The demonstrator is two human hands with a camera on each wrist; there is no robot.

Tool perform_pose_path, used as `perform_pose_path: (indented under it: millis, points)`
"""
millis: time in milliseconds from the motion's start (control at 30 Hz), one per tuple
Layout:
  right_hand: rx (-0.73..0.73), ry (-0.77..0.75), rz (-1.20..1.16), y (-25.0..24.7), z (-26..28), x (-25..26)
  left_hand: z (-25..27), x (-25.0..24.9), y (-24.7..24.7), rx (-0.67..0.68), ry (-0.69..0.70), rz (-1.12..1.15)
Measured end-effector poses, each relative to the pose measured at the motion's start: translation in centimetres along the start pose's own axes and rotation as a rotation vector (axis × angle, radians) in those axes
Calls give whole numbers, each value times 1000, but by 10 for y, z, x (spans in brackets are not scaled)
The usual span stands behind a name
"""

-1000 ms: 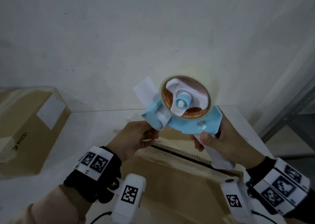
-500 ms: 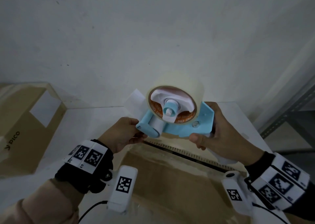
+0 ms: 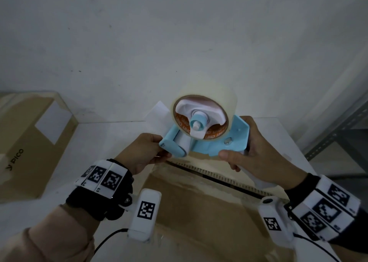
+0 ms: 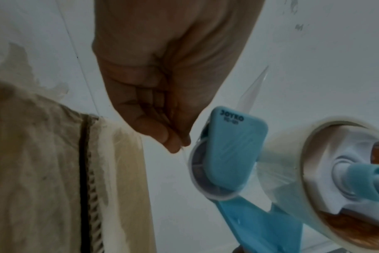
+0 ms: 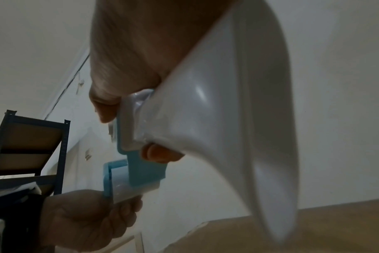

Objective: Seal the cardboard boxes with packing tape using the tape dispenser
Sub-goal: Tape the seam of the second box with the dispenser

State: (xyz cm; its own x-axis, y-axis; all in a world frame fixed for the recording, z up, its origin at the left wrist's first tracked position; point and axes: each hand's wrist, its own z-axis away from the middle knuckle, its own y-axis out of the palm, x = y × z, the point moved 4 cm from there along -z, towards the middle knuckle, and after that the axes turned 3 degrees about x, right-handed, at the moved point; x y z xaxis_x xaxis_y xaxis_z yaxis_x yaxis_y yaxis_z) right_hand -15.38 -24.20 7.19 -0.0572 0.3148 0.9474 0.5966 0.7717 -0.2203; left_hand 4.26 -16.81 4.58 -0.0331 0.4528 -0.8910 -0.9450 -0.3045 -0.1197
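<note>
Tape dispenser (image 3: pixel 207 140) above the near box (image 3: pixel 199 212) (on the table (image 3: pixel 95 142)); another box (image 3: pixel 25 142) lies left.

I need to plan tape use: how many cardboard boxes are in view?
2: one cardboard box lies under both hands, its seam open; a second box sits at the far left. Others may lie outside the frame.

The right hand (image 3: pixel 256 154) grips the white handle of a light-blue plastic tape dispenser (image 3: pixel 207 142) above a brown cardboard box (image 3: pixel 199 212); the left hand (image 3: pixel 141 152) pinches at its roller end.
</note>
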Motion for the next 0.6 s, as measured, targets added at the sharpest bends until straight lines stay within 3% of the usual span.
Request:
perform_pose_path:
  millis: [333, 467, 600]
  points:
    - [2, -3, 115, -13, 12, 2, -12, 1, -3, 35, 14, -99]
    - [-42, 25, 117, -29, 26, -2, -14, 8, -34, -70, 86, -108]
    - [-7, 80, 174, -27, 27, -11, -15, 15, -43, -46, 87, -141]
